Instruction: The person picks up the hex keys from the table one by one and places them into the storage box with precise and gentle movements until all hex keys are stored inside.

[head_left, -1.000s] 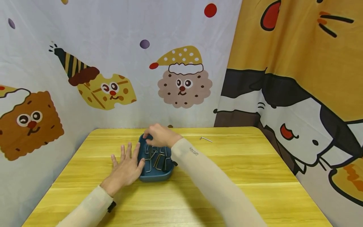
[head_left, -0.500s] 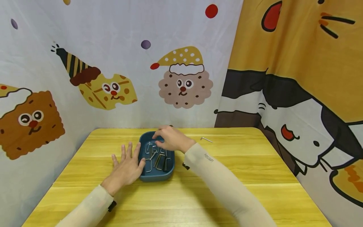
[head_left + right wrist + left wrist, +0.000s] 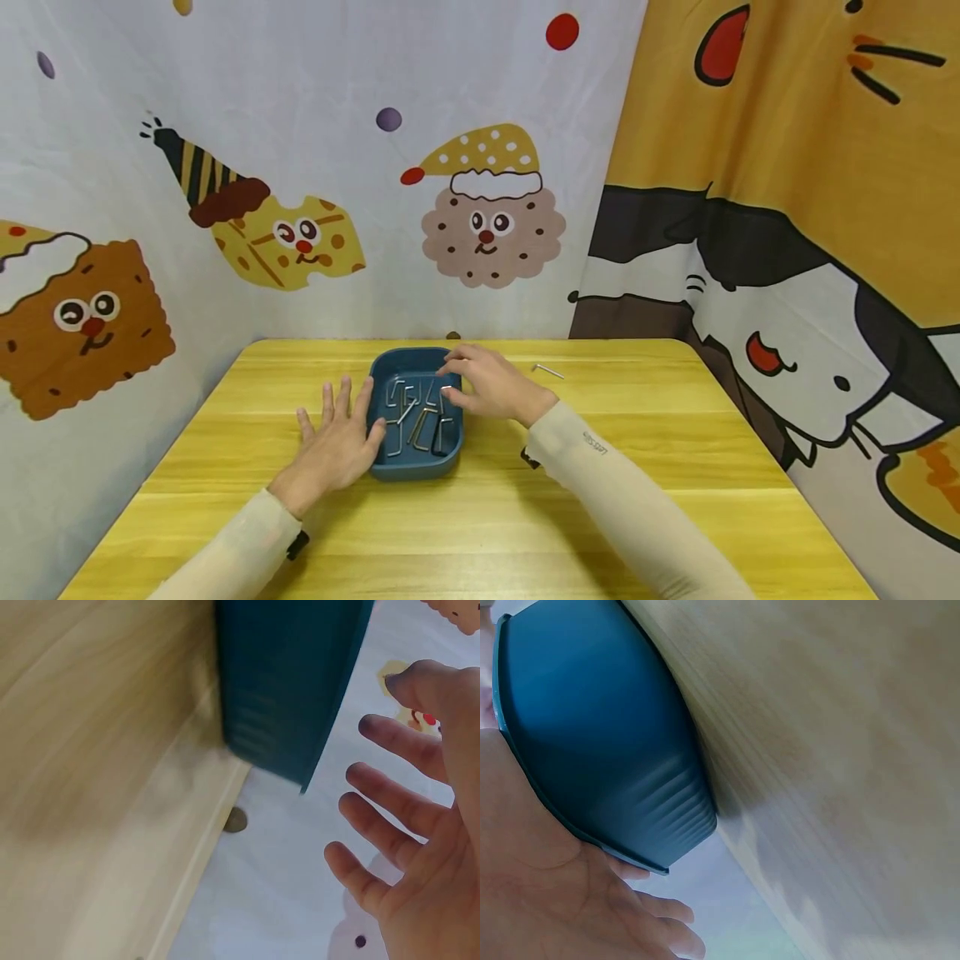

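A blue plastic tray stands on the table with several L-shaped hex keys lying in it, most silver and some darker. Along its left rim rests my left hand, fingers spread; in the left wrist view the palm touches the rim of the tray. At the right rim hovers my right hand, its fingertips over the tray's edge. Seen from the right wrist, the right hand has loosely extended fingers with nothing between them, apart from the tray wall.
A single silver hex key lies on the wooden table, right of the tray near the back edge. A printed curtain hangs behind the table and along its sides.
My right hand has moved right, from above the back of the tray to its right rim. The left hand, tray and loose hex key stay in place; the camera view shifts slightly.
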The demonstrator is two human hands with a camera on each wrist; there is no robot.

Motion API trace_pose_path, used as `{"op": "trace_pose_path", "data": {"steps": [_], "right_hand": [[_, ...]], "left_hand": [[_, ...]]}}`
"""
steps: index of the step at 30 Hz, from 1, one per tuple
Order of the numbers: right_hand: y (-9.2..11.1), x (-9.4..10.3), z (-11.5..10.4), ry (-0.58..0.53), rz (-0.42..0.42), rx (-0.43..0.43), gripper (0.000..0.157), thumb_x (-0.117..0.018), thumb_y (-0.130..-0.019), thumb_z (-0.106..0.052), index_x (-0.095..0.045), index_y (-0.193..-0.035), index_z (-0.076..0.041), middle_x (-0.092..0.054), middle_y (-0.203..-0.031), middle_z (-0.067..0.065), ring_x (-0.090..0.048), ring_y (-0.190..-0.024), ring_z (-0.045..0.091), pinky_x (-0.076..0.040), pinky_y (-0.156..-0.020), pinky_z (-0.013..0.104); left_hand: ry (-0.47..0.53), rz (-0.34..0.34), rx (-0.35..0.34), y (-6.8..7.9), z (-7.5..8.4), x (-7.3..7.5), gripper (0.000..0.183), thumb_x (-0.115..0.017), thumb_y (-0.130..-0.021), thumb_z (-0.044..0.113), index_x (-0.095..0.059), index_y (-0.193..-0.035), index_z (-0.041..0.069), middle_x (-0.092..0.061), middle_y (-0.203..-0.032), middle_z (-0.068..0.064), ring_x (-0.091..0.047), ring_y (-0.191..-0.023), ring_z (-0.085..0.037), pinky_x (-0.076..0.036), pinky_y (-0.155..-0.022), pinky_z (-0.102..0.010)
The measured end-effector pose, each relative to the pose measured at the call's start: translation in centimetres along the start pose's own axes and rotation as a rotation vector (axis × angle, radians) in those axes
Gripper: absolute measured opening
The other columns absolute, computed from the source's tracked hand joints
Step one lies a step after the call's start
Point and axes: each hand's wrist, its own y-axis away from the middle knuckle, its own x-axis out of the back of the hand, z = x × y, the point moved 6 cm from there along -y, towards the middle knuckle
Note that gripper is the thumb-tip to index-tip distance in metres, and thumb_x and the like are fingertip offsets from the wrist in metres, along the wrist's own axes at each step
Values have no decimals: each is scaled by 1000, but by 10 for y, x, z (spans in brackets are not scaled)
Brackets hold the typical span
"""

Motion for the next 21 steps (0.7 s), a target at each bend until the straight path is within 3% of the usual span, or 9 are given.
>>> {"op": "trace_pose_path", "data": {"steps": [14, 21], "right_hand": [[36, -10, 38, -40, -7, -128, 46, -71, -118, -41, -75, -157, -17, -66, -167, 14, -63, -156, 40, -51, -132, 66], [53, -10, 66, -24, -14, -174, 44, -73, -116, -34, -75, -154, -13, -68, -164, 17, -64, -155, 42, -50, -132, 67]], "left_hand": [[-3, -5, 0, 2, 0, -1, 82, -42, -124, 48, -6, -190, 15, 5, -194, -32, 12, -178, -63, 10, -130, -97], [2, -1, -7, 0, 0, 1, 83, -44, -123, 48, -6, -190, 14, 5, -194, -32, 12, -177, -64, 10, -129, -97]]}}
